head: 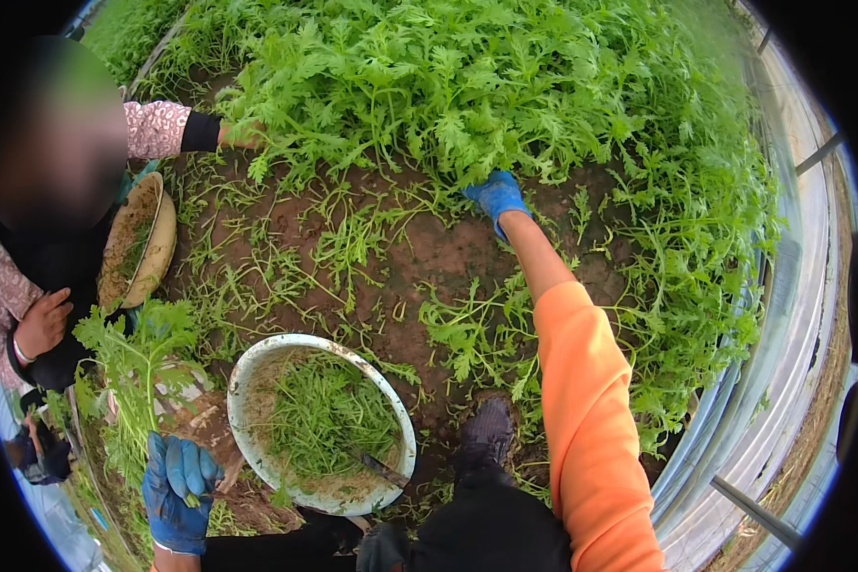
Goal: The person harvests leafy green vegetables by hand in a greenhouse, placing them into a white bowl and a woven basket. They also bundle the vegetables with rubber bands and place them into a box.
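Note:
In a blue glove at the lower left, my left hand (179, 486) is closed around the stems of a leafy green bunch (146, 365), its leaves pointing up. My right hand (497, 199), also in a blue glove, reaches to the foot of the dense leafy green plants (465, 107); its fingertips are partly hidden by leaves, so its grip cannot be made out. Between my arms, nearer the left hand, a white basin (240, 386) holds cut greens (329, 415) and a knife-like flat tool (375, 466) leaning at its lower right rim.
At the left, a co-worker in a patterned sleeve (157, 129) reaches into the plants, beside a tan basin (163, 243). Loose greens (350, 236) lie over the brown soil (443, 257). Plastic sheeting with metal bars (758, 511) borders the right side. Another person (43, 450) is far left.

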A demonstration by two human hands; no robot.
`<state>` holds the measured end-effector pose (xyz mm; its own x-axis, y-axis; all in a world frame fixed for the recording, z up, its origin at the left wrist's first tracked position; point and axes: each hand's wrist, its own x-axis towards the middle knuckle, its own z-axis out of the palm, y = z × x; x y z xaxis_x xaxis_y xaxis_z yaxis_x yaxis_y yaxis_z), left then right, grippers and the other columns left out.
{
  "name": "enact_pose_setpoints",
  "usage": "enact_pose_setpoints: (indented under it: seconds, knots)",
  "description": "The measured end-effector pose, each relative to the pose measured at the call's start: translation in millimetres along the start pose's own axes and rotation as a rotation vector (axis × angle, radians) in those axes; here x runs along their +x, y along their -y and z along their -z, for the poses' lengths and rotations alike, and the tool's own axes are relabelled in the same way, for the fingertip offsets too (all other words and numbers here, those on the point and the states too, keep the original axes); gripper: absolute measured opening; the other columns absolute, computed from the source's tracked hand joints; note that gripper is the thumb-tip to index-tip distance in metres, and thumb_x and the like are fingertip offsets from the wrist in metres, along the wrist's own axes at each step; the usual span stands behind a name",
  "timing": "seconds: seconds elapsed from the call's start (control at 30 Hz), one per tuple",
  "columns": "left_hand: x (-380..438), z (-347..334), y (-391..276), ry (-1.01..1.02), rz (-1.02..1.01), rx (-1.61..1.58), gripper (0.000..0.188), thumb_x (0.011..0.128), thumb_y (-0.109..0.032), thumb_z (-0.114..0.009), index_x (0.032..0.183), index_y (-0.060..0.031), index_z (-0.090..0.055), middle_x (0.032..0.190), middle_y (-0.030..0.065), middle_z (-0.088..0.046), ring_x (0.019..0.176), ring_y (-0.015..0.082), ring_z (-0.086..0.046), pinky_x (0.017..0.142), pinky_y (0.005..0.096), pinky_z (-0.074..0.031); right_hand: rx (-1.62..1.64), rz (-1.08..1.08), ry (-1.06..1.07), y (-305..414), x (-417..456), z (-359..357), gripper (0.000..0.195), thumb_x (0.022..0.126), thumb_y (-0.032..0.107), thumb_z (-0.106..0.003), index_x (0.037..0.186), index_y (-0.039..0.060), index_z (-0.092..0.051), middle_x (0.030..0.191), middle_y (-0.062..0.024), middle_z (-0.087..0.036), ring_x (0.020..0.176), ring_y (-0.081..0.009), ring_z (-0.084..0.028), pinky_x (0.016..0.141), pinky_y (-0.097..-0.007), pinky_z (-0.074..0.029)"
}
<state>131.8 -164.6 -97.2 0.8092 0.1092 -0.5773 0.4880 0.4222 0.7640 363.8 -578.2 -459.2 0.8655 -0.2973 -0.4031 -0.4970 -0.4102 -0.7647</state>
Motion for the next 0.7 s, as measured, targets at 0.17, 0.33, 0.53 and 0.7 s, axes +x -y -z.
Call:
enact_pose_setpoints:
  seconds: [0.17, 0.33, 0.53, 0.7]
  knots:
    - [-9, 2, -1, 0.031, -0.05, 0.076, 0.047, 0.099, -0.032, -0.031, 0.057, -0.0122, -0.036, 0.054, 0.0014, -0.032, 0.058, 0.0151, -0.035, 0.057, 0.0282, -0.035, 0.559, -0.244, 0.217, 65, -67, 48, 0.025, 0.08, 0.016, -0.066, 0.097, -0.0024, -0.063, 0.09, -0.0088, -0.067, 0.055, -0.0095, -0.052, 0.054, -0.0244, -0.047]
    - [-21, 1, -8, 0.02, -0.074, 0.146, 0.041, 0.097, -0.033, -0.036, 0.061, -0.013, -0.04, 0.058, 0.0, -0.037, 0.063, 0.0136, -0.043, 0.064, 0.0262, -0.041, 1.065, 0.054, 0.437, 150, -176, 81, 0.025, 0.084, 0.018, -0.061, 0.1, -0.0016, -0.062, 0.09, -0.0065, -0.065, 0.052, -0.0046, -0.045, 0.051, -0.0204, -0.044]
    - [-33, 7, -4, -0.021, -0.165, 0.218, 0.036, 0.095, -0.033, -0.041, 0.077, -0.005, -0.054, 0.081, 0.0066, -0.057, 0.084, 0.0183, -0.057, 0.08, 0.0306, -0.046, 0.82, 0.343, 1.186, 235, -317, 16, 0.03, 0.087, 0.026, -0.059, 0.105, 0.0017, -0.059, 0.091, -0.0038, -0.064, 0.064, -0.0077, -0.052, 0.057, -0.0216, -0.045]
    - [-36, 29, 9, 0.047, -0.135, 0.254, 0.043, 0.094, -0.033, -0.043, 0.118, 0.0021, -0.048, 0.107, 0.013, -0.058, 0.094, 0.0208, -0.058, 0.084, 0.0327, -0.048, 0.788, 0.388, 1.407, 239, -384, -68, 0.027, 0.089, 0.022, -0.054, 0.105, 0.001, -0.056, 0.083, -0.0035, -0.06, 0.06, -0.009, -0.052, 0.051, -0.0247, -0.045]
